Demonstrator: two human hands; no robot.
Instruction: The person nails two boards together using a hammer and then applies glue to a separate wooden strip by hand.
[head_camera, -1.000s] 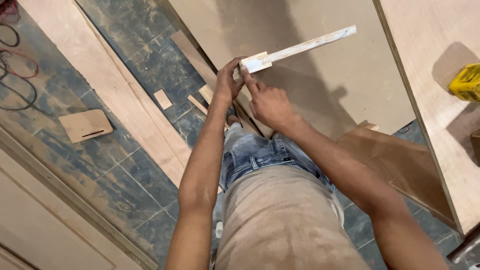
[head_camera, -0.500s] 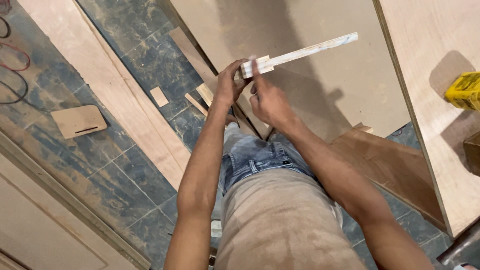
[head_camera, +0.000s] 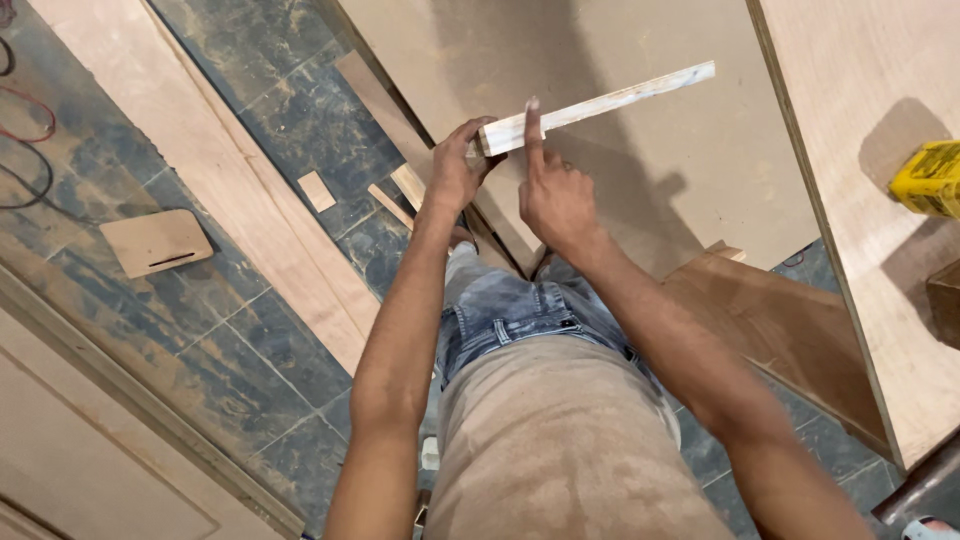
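Note:
My left hand (head_camera: 455, 165) grips the near end of a thin pale wooden strip (head_camera: 620, 97). The strip runs up and to the right above a large brown board (head_camera: 600, 170) that lies below me. My right hand (head_camera: 552, 195) is beside the left one, its index finger stretched out and pressed against the strip close to the held end. My jeans and beige shirt fill the lower middle of the view.
A long light plywood plank (head_camera: 190, 150) lies on the blue tiled floor at left, with small wood offcuts (head_camera: 317, 190) and a flat piece (head_camera: 155, 242) nearby. A plywood panel (head_camera: 870, 200) at right carries a yellow object (head_camera: 930, 178). Cables (head_camera: 25, 130) lie far left.
Both hands have shifted slightly upward with the strip. My right index finger has straightened up against the strip.

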